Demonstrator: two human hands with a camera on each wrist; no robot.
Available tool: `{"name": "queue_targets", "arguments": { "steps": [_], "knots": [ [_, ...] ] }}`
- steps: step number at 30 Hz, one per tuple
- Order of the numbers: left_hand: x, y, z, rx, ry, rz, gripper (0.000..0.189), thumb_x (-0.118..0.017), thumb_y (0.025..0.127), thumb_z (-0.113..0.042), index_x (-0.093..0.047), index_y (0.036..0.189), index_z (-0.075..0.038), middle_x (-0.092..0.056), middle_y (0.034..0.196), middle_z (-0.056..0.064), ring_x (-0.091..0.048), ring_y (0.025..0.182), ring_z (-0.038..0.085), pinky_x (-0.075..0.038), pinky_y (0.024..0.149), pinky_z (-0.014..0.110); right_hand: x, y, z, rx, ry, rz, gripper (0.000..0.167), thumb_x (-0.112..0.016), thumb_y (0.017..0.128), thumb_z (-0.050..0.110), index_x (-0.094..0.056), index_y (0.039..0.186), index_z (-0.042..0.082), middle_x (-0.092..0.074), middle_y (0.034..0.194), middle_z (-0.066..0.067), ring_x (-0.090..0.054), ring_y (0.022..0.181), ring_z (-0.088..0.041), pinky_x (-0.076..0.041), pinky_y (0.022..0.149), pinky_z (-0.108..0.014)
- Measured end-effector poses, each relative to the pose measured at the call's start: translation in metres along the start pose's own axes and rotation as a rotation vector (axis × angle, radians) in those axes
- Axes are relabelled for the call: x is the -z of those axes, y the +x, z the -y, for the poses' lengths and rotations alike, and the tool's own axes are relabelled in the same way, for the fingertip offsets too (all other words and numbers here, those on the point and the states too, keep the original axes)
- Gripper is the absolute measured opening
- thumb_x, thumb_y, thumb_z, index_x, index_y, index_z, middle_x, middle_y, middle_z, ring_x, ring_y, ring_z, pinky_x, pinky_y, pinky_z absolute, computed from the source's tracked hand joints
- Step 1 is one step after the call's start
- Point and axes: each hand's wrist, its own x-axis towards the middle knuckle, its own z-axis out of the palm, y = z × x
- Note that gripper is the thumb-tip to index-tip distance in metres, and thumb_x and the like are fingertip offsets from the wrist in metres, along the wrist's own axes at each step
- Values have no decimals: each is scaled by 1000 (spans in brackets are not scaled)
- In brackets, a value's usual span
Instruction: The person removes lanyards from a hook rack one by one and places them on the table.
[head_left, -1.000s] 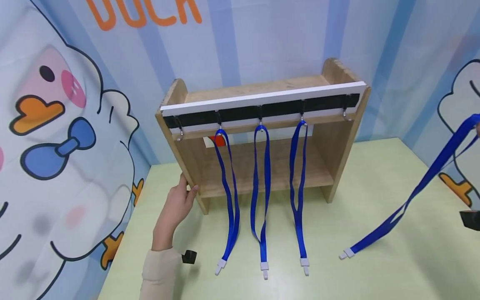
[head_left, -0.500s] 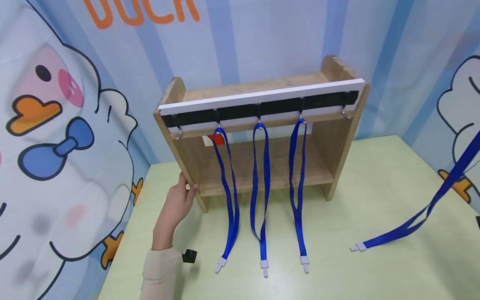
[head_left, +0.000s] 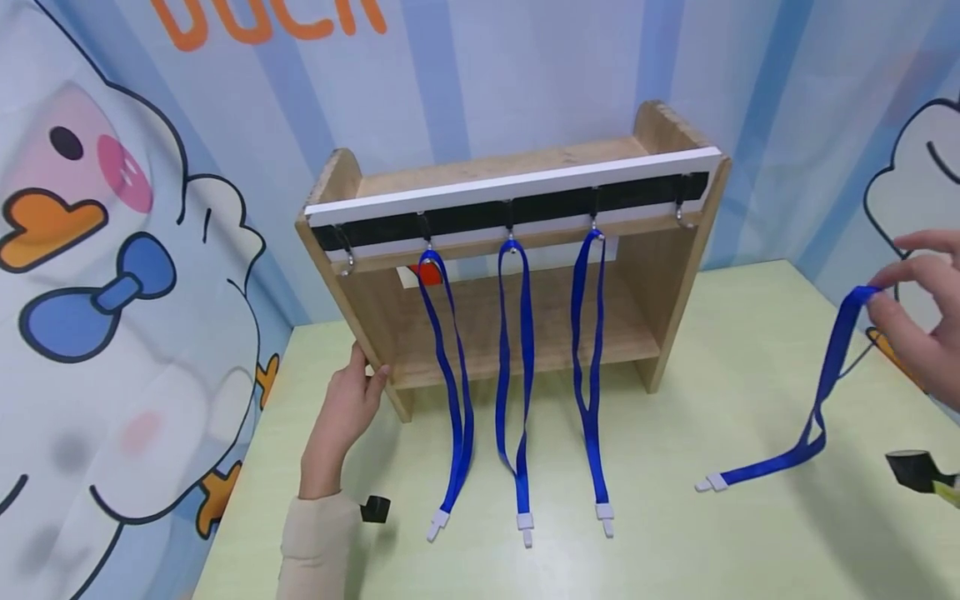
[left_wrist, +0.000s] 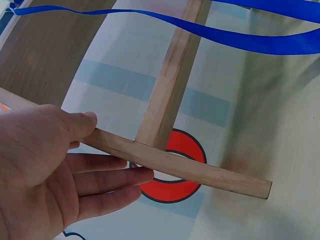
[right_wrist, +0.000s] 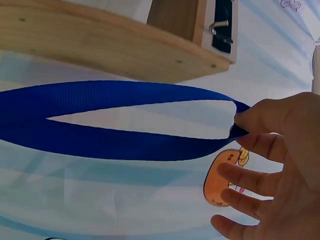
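Observation:
My left hand (head_left: pixel 347 404) grips the left side panel of the wooden shelf (head_left: pixel 686 279). In the left wrist view the thumb lies on the near side of that panel (left_wrist: pixel 220 179), with the fingers around the other side. My right hand (head_left: pixel 926 321) pinches the top loop of a blue lanyard (head_left: pixel 831 362) between thumb and index finger, right of the shelf. Its white clip (head_left: pixel 711 482) hangs low over the table. Three more blue lanyards (head_left: pixel 527 325) hang from the middle hooks along the shelf's front. The outer hooks, at far right (head_left: pixel 682 214) and far left (head_left: pixel 347 261), are bare.
A pale table (head_left: pixel 652 533) carries the shelf. Behind it and to both sides hangs a light blue striped cloth (head_left: pixel 555 75) printed with cartoon ducks. A black strip (head_left: pixel 555 206) on a white board backs the hooks.
My right hand has come back into view from the right edge, still holding the lanyard, whose upper end swung right and then back left. The left hand stays on the shelf.

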Motion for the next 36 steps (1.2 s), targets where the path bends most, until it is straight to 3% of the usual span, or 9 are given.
{"name": "queue_targets", "arguments": {
  "steps": [4, 7, 10, 13, 18, 21, 25, 31, 36],
  "knots": [
    [1, 0, 0, 5, -7, 3, 57, -48, 109, -17, -20, 156, -1, -46, 146, 32, -65, 112, 45, -57, 85, 55, -3, -5, 10, 124, -3, 4, 48, -42, 108, 33, -57, 96, -11, -46, 135, -37, -34, 138, -50, -21, 118, -59],
    [1, 0, -1, 11, -11, 3, 58, -49, 109, -17, -20, 156, -2, -46, 146, 32, -65, 112, 45, -57, 85, 55, -3, -8, 21, 198, -27, 27, 80, -25, 104, 64, -59, 95, -8, -49, 132, -37, -36, 133, -55, -22, 117, -61],
    [2, 0, -1, 11, -12, 0, 58, -49, 109, -17, -21, 156, -2, -46, 147, 31, -65, 112, 45, -56, 85, 55, -4, -10, 34, 250, 18, 62, 85, -23, 101, 69, -61, 93, -6, -50, 130, -36, -36, 129, -58, -22, 115, -64],
    [2, 1, -1, 11, -12, -4, 58, -49, 108, -17, -21, 156, -2, -46, 147, 31, -65, 113, 45, -56, 86, 55, -6, -11, 44, 295, 98, 86, 79, -28, 102, 65, -62, 92, -5, -51, 129, -34, -36, 124, -58, -23, 112, -67],
    [3, 2, -1, 14, -11, -8, 58, -50, 108, -18, -21, 157, -3, -46, 147, 31, -64, 114, 45, -56, 87, 55, -14, -13, 54, 338, 141, 120, 68, -33, 103, 60, -64, 93, 1, -53, 129, -31, -39, 122, -57, -28, 105, -68],
    [3, 1, -1, 23, -13, -6, 58, -50, 108, -17, -21, 157, -3, -46, 147, 30, -64, 114, 45, -56, 87, 54, -20, -19, 59, 345, 153, 157, 42, -50, 103, 42, -64, 93, 4, -54, 129, -28, -39, 123, -54, -31, 100, -70],
    [3, 0, -1, 24, -14, -5, 59, -51, 108, -17, -21, 157, -4, -47, 147, 30, -64, 114, 45, -56, 87, 54, -29, -28, 67, 350, 199, 209, 7, -64, 90, 14, -64, 93, 8, -54, 130, -24, -40, 126, -49, -32, 96, -70],
    [1, 0, 0, 22, -6, -10, 59, -52, 108, -17, -22, 157, -4, -48, 146, 30, -65, 112, 45, -57, 85, 53, -39, -42, 72, 336, 258, 245, 17, -71, 82, 2, -63, 93, 12, -55, 130, -21, -40, 126, -47, -31, 96, -70],
    [-1, 1, -1, 17, -11, -11, 58, -51, 108, -17, -23, 157, -4, -48, 146, 30, -65, 112, 45, -57, 86, 53, -43, -55, 70, 271, 273, 256, 25, -73, 77, -5, -64, 94, 11, -55, 130, -21, -40, 124, -47, -33, 95, -70]
  ]
}}
